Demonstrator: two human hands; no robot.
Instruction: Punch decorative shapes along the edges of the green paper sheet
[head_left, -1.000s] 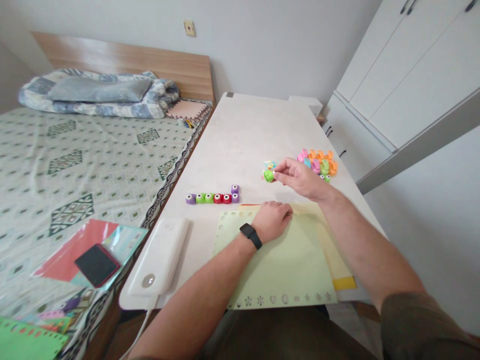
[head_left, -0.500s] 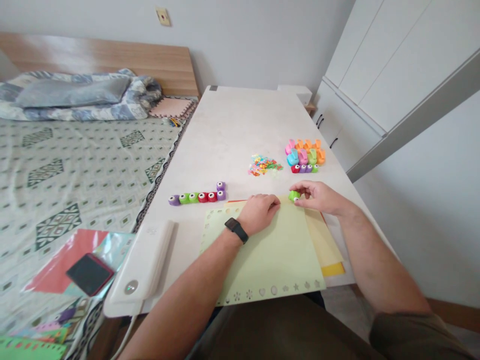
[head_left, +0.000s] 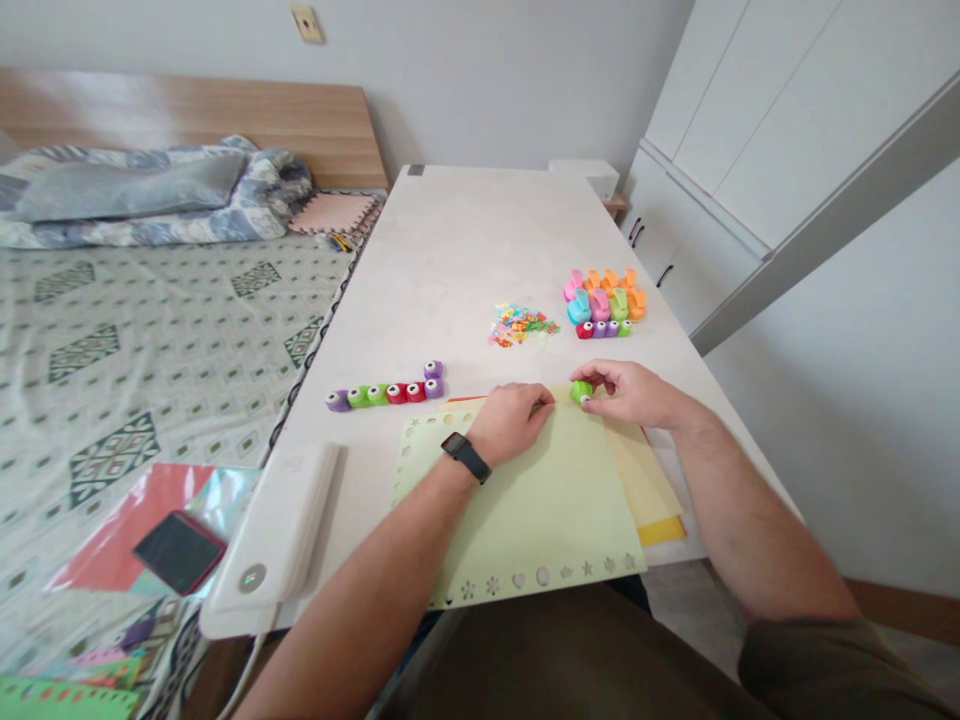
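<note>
My right hand pinches a small green punch at the far edge of a pale green sheet lying on the white table. My left hand, with a black watch on the wrist, rests closed on the same sheet's far edge, fingers curled down on the paper. Yellow and orange sheets lie under the green one. A row of purple, green and red punches stands to the left of my hands.
A cluster of pink, orange, blue and green punches and a pile of coloured paper cut-outs lie further back. A white power bank sits at the near left table corner. A bed with a phone on coloured sheets is on the left.
My right hand carried the green punch from near the cut-out pile back to the far edge of the green sheet. The left hand stayed on the sheet.
</note>
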